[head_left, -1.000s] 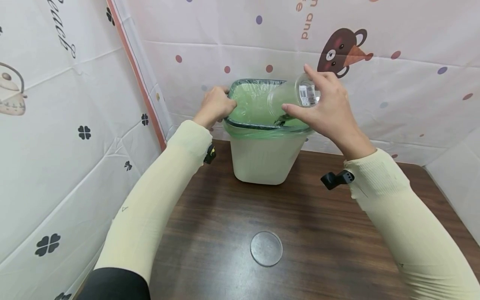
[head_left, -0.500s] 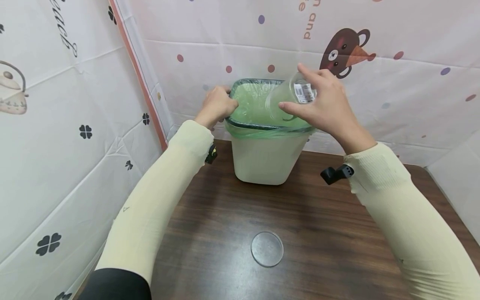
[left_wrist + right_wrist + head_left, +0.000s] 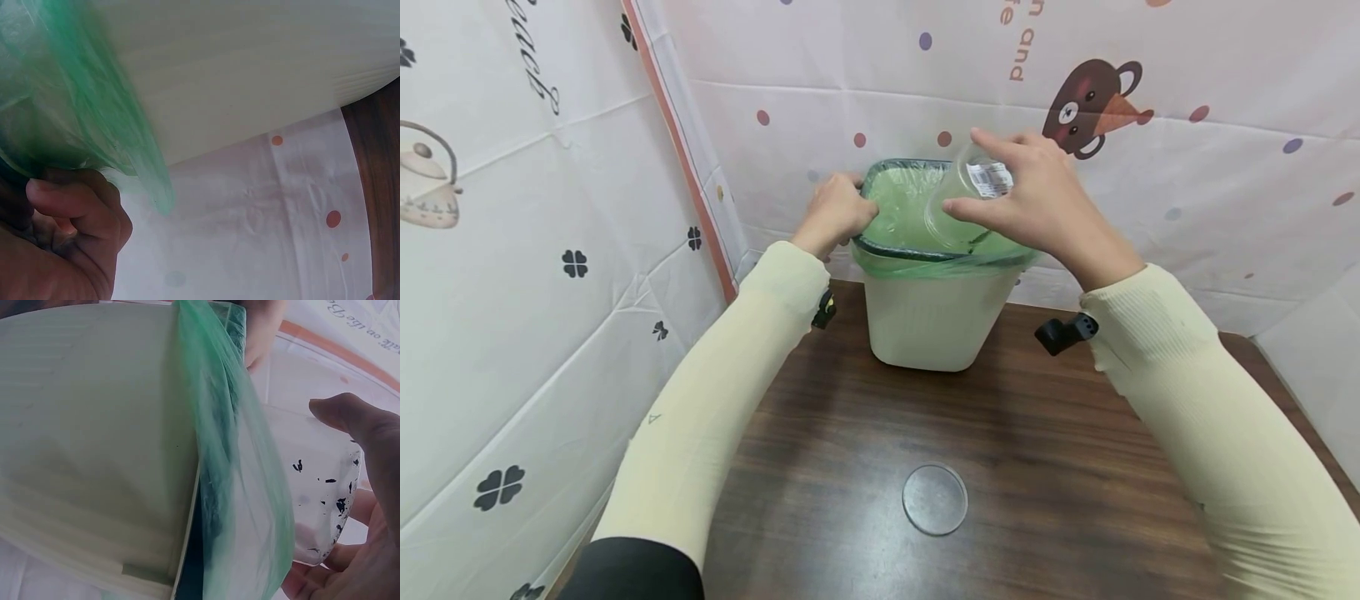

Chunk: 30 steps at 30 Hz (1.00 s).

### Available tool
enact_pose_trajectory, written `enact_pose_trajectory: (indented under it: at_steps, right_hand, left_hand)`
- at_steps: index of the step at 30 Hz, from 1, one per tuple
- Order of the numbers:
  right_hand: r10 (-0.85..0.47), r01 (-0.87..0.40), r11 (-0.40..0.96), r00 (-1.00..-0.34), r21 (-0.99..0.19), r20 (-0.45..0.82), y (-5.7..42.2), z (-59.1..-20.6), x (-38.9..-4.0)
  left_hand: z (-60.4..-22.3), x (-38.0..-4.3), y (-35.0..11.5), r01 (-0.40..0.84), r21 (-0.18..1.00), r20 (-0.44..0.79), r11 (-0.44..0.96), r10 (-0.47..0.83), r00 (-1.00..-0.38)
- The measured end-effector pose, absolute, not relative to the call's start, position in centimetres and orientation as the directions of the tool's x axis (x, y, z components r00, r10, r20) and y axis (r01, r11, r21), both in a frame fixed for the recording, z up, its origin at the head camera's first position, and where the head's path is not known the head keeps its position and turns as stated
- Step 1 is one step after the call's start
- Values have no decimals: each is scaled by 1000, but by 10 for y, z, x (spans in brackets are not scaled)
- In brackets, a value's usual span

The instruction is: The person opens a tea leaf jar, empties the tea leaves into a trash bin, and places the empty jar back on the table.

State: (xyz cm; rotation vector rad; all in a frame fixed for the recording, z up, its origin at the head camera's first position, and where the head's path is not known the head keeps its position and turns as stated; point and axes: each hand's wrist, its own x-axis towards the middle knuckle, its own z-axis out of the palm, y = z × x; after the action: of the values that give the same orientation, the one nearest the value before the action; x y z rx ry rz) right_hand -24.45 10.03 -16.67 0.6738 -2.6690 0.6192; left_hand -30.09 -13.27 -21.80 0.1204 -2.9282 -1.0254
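Observation:
A trash bin (image 3: 928,325) with a pale body stands against the back cloth, lined with a green plastic bag (image 3: 898,196) folded over its dark rim. My left hand (image 3: 835,210) grips the rim and bag at the left side, fingers curled over the edge. Above the opening, my right hand (image 3: 1037,196) holds a clear plastic cup (image 3: 953,187) by its side. The cup is tipped steeply, mouth down toward the bin, with a barcode label on its base. Dark bits (image 3: 340,505) cling to its inner wall in the right wrist view.
A round clear lid (image 3: 935,500) lies flat on the dark wood table (image 3: 820,467) in front of the bin. Printed cloth (image 3: 820,108) hangs behind and to the left. Each wrist wears a small black camera (image 3: 1067,332).
My right hand has shifted left with the cup, tipping it further into the bin. Dark material seen at the cup's mouth has mostly gone from there. The left hand keeps its grip.

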Motion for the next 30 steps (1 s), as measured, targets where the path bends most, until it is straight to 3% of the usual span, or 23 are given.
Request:
enact_pose_trajectory:
  at_steps: [30]
  right_hand:
    - [-331,-450,825,-874,-341,355,97,-169,-254]
  left_hand:
    - [-217,-300,-132,-74,619,-1,782,-93,-996]
